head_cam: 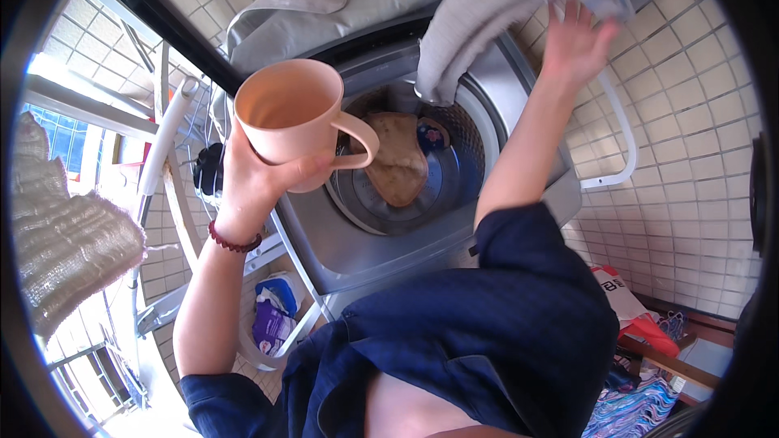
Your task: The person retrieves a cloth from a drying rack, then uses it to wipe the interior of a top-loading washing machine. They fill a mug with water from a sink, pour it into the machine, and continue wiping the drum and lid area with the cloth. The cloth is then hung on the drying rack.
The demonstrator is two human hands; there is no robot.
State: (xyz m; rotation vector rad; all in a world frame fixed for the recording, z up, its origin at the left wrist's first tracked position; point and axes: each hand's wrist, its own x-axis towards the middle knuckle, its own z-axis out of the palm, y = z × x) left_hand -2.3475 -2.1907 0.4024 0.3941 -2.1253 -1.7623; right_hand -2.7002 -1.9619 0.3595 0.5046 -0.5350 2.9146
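Observation:
My left hand grips a peach-coloured mug from below and the side, its handle toward the right. No contents are discernible inside it. The mug is above the left rim of the open top-loading washing machine's tub. In the drum lie a tan cloth item and a dark blue piece with a pink flower. My right hand is raised at the upper right, fingers spread against a grey cloth. That cloth arcs down over the tub's back edge; motion blurs it, and the fingertips are partly hidden.
The raised lid has a grey cover bunched behind it. White metal racks stand left, beside a hanging textured cloth. Below is a white bin with a purple packet. A tiled wall borders the right side.

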